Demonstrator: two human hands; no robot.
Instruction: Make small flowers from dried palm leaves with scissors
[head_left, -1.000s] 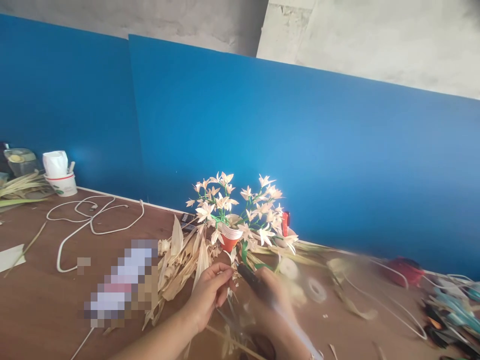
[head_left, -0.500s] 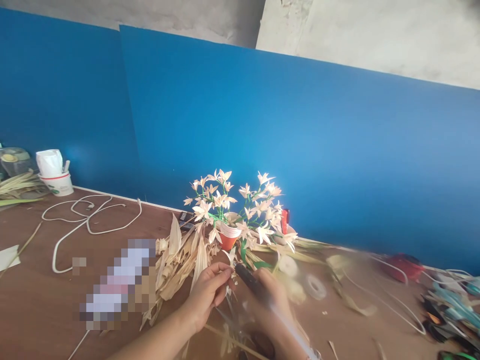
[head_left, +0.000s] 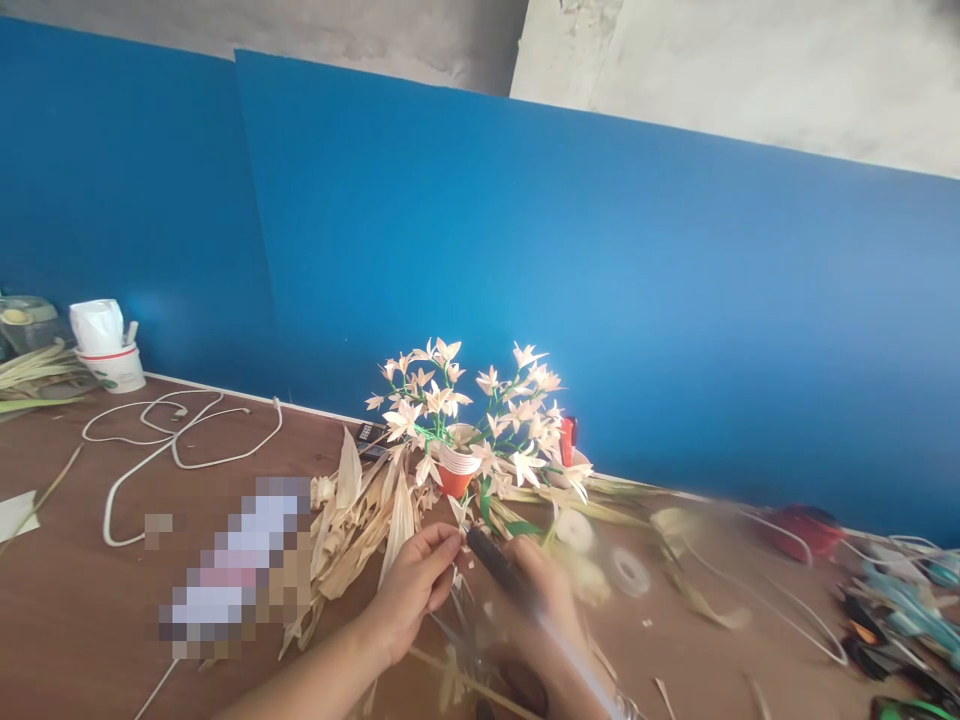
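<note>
My left hand pinches a small pale dried-leaf piece between thumb and fingers, just in front of the flower pot. My right hand is closed round a long dark tool whose tip points at the pinched piece; the hand is smeared. Behind both hands stands a red cup with a bunch of cream paper-like flowers on green stems. A heap of dried husk leaves lies left of the cup.
A white cord loops across the brown table on the left. A white cup with a bag stands far left by the blue wall. Tape rolls, a red object and assorted tools lie on the right.
The view has shifted slightly. My left hand has risen a little toward the cup, and the dark tool's tip has come closer to the pinched piece.
</note>
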